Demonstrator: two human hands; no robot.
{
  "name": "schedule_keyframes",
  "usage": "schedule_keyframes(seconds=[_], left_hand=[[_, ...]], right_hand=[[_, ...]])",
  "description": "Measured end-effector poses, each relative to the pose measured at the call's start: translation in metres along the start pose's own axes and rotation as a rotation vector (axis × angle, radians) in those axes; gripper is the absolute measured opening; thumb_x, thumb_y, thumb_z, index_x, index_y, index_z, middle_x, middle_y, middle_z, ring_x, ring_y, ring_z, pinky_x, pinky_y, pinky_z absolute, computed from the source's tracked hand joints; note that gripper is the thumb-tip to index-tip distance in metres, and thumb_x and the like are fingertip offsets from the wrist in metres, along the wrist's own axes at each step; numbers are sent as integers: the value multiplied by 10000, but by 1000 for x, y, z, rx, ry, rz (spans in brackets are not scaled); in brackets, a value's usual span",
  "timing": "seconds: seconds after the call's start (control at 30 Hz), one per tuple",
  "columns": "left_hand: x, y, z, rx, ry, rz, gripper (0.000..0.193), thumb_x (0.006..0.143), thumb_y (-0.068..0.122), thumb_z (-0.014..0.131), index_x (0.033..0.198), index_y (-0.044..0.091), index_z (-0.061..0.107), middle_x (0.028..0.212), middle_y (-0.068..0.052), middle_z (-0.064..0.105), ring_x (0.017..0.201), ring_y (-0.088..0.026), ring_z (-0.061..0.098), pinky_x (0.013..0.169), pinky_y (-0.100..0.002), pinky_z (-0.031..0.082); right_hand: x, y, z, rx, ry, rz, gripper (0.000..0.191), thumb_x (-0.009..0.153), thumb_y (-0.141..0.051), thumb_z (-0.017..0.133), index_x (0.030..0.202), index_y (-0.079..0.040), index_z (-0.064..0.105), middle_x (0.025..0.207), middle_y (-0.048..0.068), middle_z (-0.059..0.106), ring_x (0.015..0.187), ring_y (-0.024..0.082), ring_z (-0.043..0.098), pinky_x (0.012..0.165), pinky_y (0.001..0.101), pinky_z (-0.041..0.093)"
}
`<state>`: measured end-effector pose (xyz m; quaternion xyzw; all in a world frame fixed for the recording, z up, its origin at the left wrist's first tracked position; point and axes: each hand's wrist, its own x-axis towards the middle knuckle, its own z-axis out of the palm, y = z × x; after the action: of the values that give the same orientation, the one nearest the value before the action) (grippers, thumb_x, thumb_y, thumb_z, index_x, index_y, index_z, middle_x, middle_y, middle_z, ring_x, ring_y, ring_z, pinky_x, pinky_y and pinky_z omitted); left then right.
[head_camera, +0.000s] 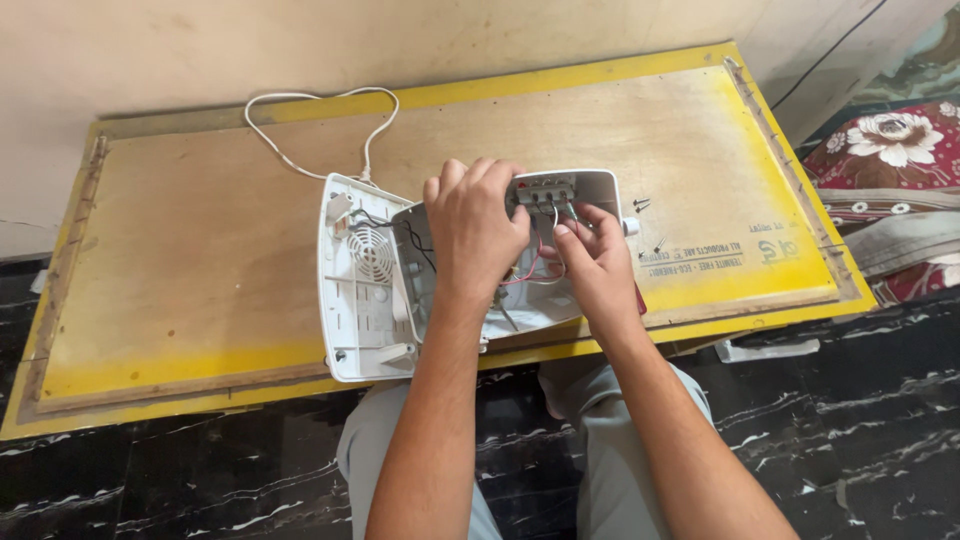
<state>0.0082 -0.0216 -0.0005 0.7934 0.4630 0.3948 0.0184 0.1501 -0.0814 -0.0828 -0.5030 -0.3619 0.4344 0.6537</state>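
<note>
An opened white plastic appliance lies on a yellow-edged wooden board (200, 250). Its back half (358, 290), with a round vent grille, lies flat at the left. Its grey inner housing (590, 190) is tilted up beside it, with a terminal block and red, black and green wires inside. My left hand (472, 228) grips the top edge of that housing. My right hand (597, 262) reaches inside it, fingertips at the wires just under the terminal block. A white cord (300, 130) loops from the back half toward the wall.
Two small screws (641, 204) and another (658, 246) lie on the board right of the housing. A floral fabric (890, 150) sits at the far right. Black marbled floor (150, 480) runs below the board; my knees are under its front edge.
</note>
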Motion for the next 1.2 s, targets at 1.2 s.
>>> schedule_keyframes(seconds=[1.2], left_hand=[[-3, 3, 0, 10, 9, -35, 337, 658, 143, 855, 976, 151, 747, 1000, -6, 724, 1008, -262, 592, 890, -423, 406]], right_hand=[[3, -7, -3, 29, -95, 42, 602, 977, -94, 611, 1514, 50, 382, 1417, 138, 604, 1079, 129, 655, 898, 276, 558]])
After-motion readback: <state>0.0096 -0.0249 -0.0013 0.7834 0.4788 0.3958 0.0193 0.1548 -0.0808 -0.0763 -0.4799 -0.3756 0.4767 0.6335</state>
